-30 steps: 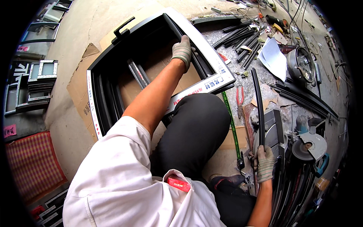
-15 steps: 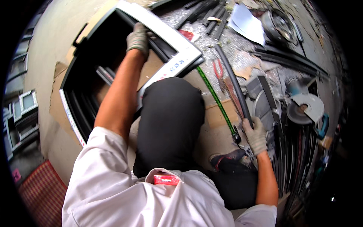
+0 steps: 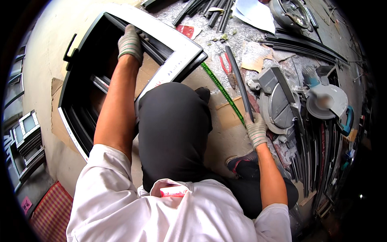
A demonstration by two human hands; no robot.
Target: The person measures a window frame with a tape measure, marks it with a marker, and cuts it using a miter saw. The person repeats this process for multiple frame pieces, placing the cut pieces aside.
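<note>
Black rubber-like strip (image 3: 238, 82), long and narrow, lies slanted on the floor right of the person's knee; the gloved right hand (image 3: 255, 130) is closed around its near end. A green tape measure blade (image 3: 222, 92) runs just beside it on the left, red-handled pliers (image 3: 228, 72) lie between their far ends, and a grey mitre saw (image 3: 278, 101) stands close on the right, leaving only a narrow lane. The gloved left hand (image 3: 130, 42) grips the inner black edge of a white-faced window frame (image 3: 177, 60), which lies flat on cardboard (image 3: 54, 121) at the left; its near corner nearly touches the knee. Inside the frame, open space shows loose dark profiles (image 3: 98, 82). The concrete floor (image 3: 44, 52) is littered with metal chips at the top, where dark bars (image 3: 201, 8) and a white sheet (image 3: 252, 12) lie. More dark profiles (image 3: 318, 161) crowd the right edge.
</note>
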